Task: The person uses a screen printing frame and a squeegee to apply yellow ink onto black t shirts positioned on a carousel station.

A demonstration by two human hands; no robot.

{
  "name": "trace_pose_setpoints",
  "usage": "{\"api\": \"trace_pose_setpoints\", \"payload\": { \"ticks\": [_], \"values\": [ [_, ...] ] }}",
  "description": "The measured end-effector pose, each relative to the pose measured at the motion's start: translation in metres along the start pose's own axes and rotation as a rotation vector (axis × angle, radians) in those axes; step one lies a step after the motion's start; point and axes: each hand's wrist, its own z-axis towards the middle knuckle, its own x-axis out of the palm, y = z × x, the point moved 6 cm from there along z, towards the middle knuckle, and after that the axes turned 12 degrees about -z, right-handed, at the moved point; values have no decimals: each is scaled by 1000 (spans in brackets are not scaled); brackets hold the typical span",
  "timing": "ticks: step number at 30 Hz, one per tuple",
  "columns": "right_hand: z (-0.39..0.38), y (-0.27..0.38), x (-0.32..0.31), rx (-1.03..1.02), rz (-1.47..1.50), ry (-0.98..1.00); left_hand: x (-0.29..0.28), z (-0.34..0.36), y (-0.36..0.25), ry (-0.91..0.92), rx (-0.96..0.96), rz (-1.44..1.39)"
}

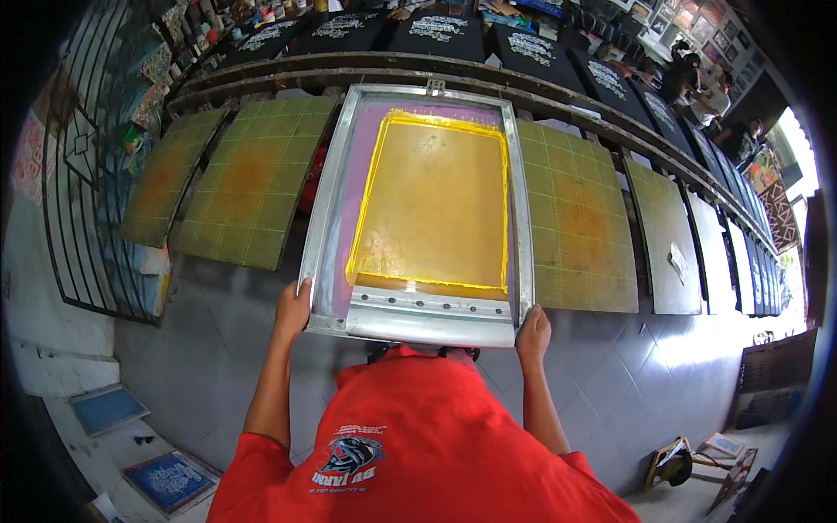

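Observation:
A screen printing frame [432, 209] with a metal border lies in front of me over the row of boards, its far end at the long rail. Yellow bands border its tan mesh, with purple along the left side. Across its near end runs a metal bar with several bolts. My left hand [294, 307] grips the near left corner of the frame, fingers wrapped round the edge. At the near right corner my right hand [534, 333] is closed on the frame in the same way. The frame hides whatever lies under it.
Green gridded boards [253, 179] stand left and right of the frame. Beyond the rail [558, 100] lie black shirts [436, 37] with white prints. A metal grille [83, 192] is at left. Blue screens [170, 479] lean low at left. People [711, 100] are at the far right.

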Motion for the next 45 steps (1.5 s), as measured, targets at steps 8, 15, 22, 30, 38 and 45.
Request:
{"api": "trace_pose_setpoints", "payload": {
  "ticks": [8, 15, 22, 30, 38, 45],
  "values": [
    [-17, 39, 21, 4, -71, -19, -31, 28, 33, 13, -60, 19],
    [-6, 45, 34, -2, -71, -77, -29, 46, 17, -2, 10, -4],
    [7, 51, 44, 61, -82, 37, -20, 77, 29, 37, 1, -77],
    [2, 48, 56, 92, -55, 29, -21, 90, 44, 14, -14, -81],
    [4, 38, 62, 100, -58, 18, -18, 84, 29, 56, -25, -101],
    [3, 47, 64, -3, -159, -13, -10, 91, 53, 57, -45, -114]
  ]
}}
